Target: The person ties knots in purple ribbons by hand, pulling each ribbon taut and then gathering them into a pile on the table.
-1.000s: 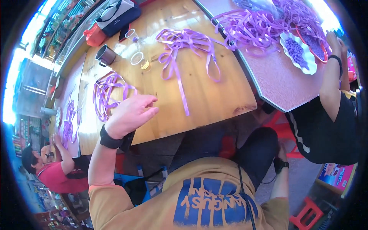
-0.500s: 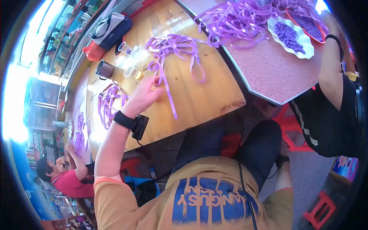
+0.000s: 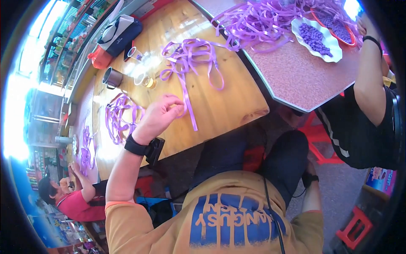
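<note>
We've got the left hand nearly closed, fingertips seemingly pinching a curl of ribbon whose tail lies just beside, on the table. It should be featherlight, limp, slightly slippery; we'd grip it flat by that tail, between 2 fingertips. Beyond, a mug. Our right hand, by the leg: can't tell its grip.

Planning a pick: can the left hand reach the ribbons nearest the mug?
Likely yes: the left hand is beside those ribbons, nothing visibly between, though its fingers seem to pinch another strand.
</note>
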A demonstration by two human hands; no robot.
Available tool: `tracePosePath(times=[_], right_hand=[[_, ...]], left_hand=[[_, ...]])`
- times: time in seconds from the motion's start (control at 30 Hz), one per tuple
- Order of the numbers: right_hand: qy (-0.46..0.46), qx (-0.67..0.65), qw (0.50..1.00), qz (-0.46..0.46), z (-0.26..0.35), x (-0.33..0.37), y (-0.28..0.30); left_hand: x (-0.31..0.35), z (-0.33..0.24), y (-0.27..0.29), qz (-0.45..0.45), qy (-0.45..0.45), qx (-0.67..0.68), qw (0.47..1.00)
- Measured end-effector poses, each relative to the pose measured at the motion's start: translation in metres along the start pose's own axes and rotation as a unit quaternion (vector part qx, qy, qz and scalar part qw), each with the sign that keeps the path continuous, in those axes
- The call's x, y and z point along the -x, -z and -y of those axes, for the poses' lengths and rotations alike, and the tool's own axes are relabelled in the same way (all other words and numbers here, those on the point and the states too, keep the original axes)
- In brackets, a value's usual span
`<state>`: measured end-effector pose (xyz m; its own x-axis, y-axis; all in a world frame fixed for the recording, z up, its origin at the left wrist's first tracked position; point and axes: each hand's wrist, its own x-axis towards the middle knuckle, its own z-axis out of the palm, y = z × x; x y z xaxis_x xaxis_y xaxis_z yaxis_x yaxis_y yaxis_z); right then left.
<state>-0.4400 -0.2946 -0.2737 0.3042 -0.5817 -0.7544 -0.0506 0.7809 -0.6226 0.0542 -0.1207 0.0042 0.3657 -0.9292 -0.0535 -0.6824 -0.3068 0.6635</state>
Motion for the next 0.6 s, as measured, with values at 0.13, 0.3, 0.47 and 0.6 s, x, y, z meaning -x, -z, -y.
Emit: tracePosePath(times=[0.13,0.3,0.47,0.6], right_hand=[[0.107,0.119,0.987,-0.018,-0.008,0.001,0.018],[0.089,0.142,0.984,-0.063,-0.005,-0.008,0.034],[0.149,-0.055,0.987,-0.036,-0.005,-0.024,0.080],[0.181,-0.073,0.979,-0.056,0.031,0.016,0.044]], left_hand=[[-0.014,-0.015,0.002,0.014,0.048,-0.156,0.987],[-0.011,-0.020,-0.009,0.055,0.074,-0.175,0.980],[0.007,-0.018,0.002,0.031,0.053,-0.168,0.984],[0.031,-0.026,0.022,-0.014,0.051,0.021,0.998]])
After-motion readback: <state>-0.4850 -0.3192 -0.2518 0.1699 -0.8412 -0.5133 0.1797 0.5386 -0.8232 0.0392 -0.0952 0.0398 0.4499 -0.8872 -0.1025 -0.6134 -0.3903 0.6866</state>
